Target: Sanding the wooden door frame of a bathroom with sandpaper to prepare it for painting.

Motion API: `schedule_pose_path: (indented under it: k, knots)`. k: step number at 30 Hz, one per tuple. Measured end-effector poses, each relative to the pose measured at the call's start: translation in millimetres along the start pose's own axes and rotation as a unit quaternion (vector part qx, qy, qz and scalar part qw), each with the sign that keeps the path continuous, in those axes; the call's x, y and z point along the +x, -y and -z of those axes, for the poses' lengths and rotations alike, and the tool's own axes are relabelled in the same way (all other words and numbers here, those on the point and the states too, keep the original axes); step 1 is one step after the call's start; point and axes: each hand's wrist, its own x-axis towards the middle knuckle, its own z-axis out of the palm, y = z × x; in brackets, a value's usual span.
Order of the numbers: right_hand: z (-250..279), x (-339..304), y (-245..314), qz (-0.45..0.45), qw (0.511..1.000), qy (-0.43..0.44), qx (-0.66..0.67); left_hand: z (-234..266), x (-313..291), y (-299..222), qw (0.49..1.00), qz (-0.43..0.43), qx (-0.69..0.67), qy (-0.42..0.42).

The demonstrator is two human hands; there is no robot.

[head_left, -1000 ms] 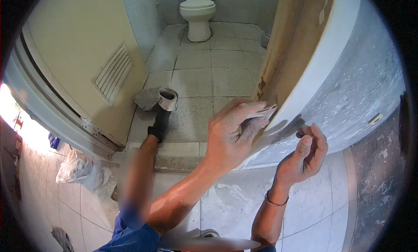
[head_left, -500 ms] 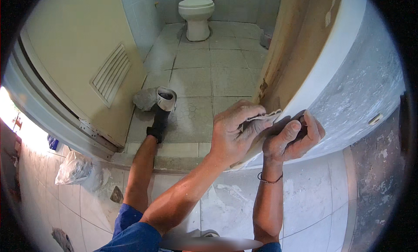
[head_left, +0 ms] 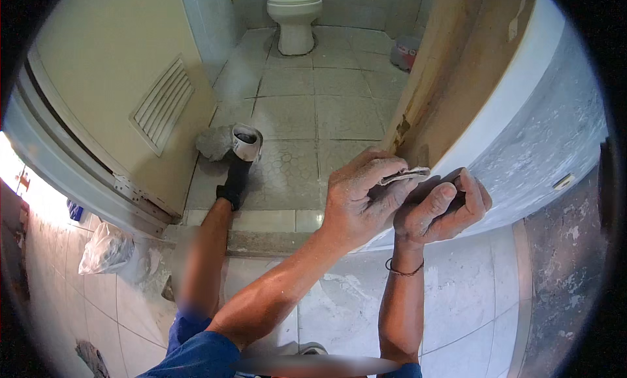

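My left hand (head_left: pixel 362 195) is closed on a folded piece of sandpaper (head_left: pixel 403 176), pinched between thumb and fingers at the edge of the door jamb (head_left: pixel 486 116). Beside it my right hand (head_left: pixel 441 211) lies against the white edge of the wall, palm turned up. Its fingers are curled and the thumb is bent toward them; what they hold, if anything, is hidden. Pale dust covers both hands, and a thin dark band (head_left: pixel 405 268) circles the right wrist.
A cream door (head_left: pixel 111 58) with a louvred vent stands open at left. Beyond lie a tiled floor and a toilet (head_left: pixel 294 22). A limb with a black covering (head_left: pixel 236 179) reaches over the raised sill (head_left: pixel 268 244) toward a grey lump (head_left: pixel 215 143). A clear plastic bag (head_left: pixel 108 248) sits at left.
My left hand has shifted slightly right with the sandpaper, which now looks flatter. My right hand has barely moved. The view has tilted a little, showing more of a container at the back right.
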Motion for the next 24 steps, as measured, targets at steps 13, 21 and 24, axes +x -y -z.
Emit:
schedule_pose_path:
  k: [13,21,24]
  knots:
    - [4,-7,-10,0.013,1.0,0.018,0.005,-14,3,-15,0.997,-0.034,0.039,-0.05]
    - [12,-9,-11,0.01,0.998,0.043,0.051,-15,-24,4,0.997,0.047,0.0,-0.059]
    - [16,-11,-12,-0.012,0.996,0.06,0.07,-16,-22,4,0.994,0.096,-0.039,-0.044]
